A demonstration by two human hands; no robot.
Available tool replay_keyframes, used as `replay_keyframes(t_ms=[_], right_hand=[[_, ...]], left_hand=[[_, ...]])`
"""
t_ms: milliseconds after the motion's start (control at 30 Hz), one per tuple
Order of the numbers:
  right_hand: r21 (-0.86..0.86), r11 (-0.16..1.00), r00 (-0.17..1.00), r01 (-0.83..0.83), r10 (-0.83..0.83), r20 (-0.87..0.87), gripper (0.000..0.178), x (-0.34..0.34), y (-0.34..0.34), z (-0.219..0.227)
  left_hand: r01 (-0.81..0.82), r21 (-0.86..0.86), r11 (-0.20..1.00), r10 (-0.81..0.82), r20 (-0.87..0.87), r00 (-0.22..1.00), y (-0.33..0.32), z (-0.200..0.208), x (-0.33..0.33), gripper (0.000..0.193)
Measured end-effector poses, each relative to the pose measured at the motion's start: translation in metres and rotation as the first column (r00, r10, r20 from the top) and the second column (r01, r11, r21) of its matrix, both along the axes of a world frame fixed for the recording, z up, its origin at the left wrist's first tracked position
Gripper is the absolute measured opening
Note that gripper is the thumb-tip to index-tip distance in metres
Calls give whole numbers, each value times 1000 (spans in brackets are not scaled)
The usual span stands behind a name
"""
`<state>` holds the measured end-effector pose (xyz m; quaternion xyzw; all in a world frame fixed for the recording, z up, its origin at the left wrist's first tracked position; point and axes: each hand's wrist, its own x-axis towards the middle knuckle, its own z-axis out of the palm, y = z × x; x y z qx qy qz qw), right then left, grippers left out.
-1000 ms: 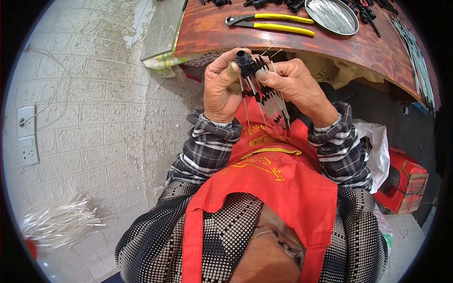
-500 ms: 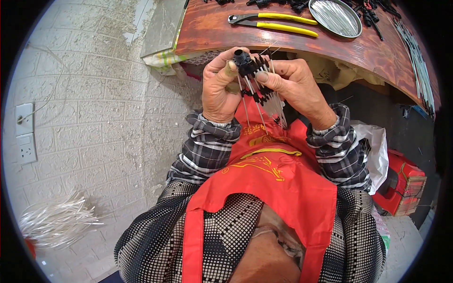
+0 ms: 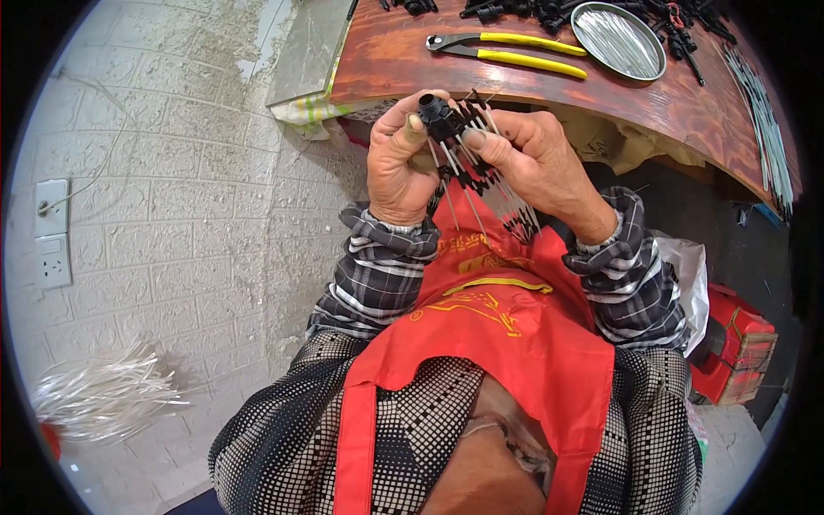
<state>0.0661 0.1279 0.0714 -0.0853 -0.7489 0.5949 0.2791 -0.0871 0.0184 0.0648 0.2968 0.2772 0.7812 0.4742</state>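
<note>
A whitish brick-patterned wall (image 3: 180, 232), scuffed in places and fitted with a socket (image 3: 53, 257), occupies the left side. The reddish-brown wooden table (image 3: 403, 60) curves across the top; below it, the seated person wears a red apron (image 3: 481, 343). A red case-like object (image 3: 738, 348) stands at lower right, near a white bag (image 3: 693, 283). Both hands meet in front of the table edge, above the apron. The left hand (image 3: 396, 167) grips a black fitting (image 3: 439, 120) between thumb and fingers, its open end upward. The right hand (image 3: 549, 167) pinches, thumb over fingers, the black-ended pale rods (image 3: 453, 206) just beside it. Work on this piece appears well advanced: many rods already cluster about the fitting, with black joints along them. Whether any place remains unfilled is hidden by the fingers. On the table lie yellow-handled pliers (image 3: 528, 63), a round dish (image 3: 633, 79) of thin pale pieces, and loose black parts (image 3: 549, 13).
</note>
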Motion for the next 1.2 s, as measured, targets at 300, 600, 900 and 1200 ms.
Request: replay_keyframes(t_ms=[300, 600, 900, 1200], right_hand=[[55, 997, 998, 47, -44, -55, 23, -3, 1, -3], [15, 1000, 999, -11, 11, -49, 23, 0, 4, -8], [43, 998, 999, -42, 42, -1, 24, 3, 5, -3], [102, 994, 997, -35, 42, -67, 27, 0, 5, -7]], left_hand=[[17, -35, 999, -21, -110, 994, 2, -11, -11, 50], [36, -84, 996, -51, -191, 980, 4, -4, -4, 51], [113, 11, 994, -110, -180, 978, 7, -3, 0, 48], [122, -26, 992, -125, -172, 977, 4, -1, 0, 47]])
